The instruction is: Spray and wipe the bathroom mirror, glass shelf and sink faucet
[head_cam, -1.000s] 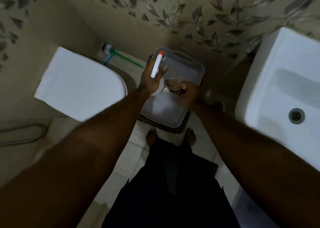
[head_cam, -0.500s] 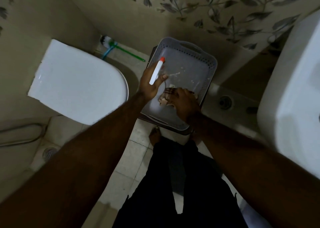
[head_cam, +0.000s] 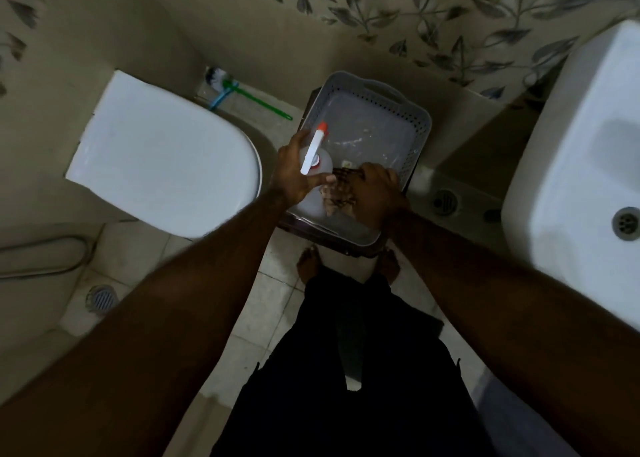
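Observation:
I look down at a grey perforated plastic basket standing on a dark stool between the toilet and the sink. My left hand grips a clear spray bottle with a white trigger and an orange nozzle, at the basket's near-left corner. My right hand is inside the basket's near end, closed on a brown checked cloth that rests against the basket floor. The white sink fills the right edge; its faucet, the mirror and the glass shelf are out of view.
A white toilet with its lid down stands to the left. A toilet brush with a green handle lies by the wall behind it. Floor drains sit in the tiled floor. My bare feet stand just before the stool.
Both hands have sunk lower into the basket. The spray bottle's body now shows at the basket's near-left corner, and the right hand presses the cloth down onto the basket floor.

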